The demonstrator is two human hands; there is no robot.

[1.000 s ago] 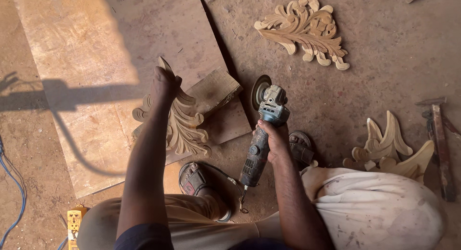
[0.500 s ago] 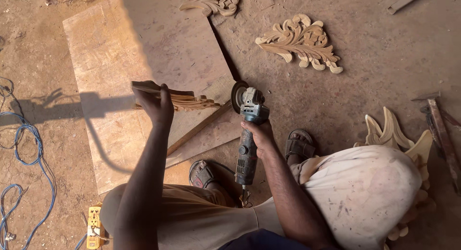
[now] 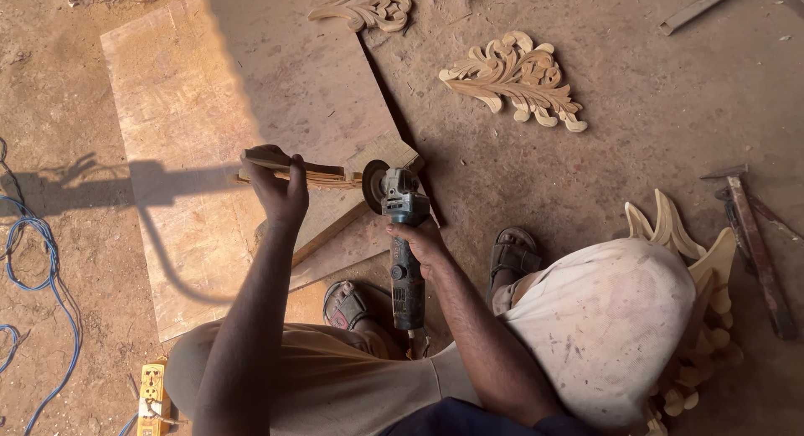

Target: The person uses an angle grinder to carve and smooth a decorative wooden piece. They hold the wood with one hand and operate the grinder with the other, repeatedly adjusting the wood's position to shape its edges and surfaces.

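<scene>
Since the carved wooden ornament looks thin, stiff and chip-prone, the left hand clamps its near end above the plywood board's near edge; the right hand wraps the angle grinder.

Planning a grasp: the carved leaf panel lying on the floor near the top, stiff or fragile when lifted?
The carved leaf panel is solid wood, so probably stiff. Its thin scrolled tips look liable to chip. It lies flat on the dirt floor, so rolling seems unlikely.
</scene>
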